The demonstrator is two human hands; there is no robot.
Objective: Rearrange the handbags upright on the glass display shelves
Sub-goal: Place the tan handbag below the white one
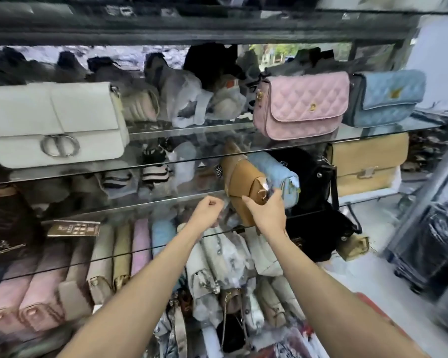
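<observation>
Head view: tan handbag (246, 180) with gold clasp, right hand (268, 214) fingers around it, left hand (208, 212) fingers curled empty.

A shop corner with a dark metal rack and a pale floor.
The rack's dark frame (192, 29) crosses the top of the view. At the right stand a pale bluish wall (435, 60) and a light floor (367, 218). Green trees in daylight (279, 54) show behind the rack. Black wrapped luggage (429, 244) stands on the floor.
</observation>
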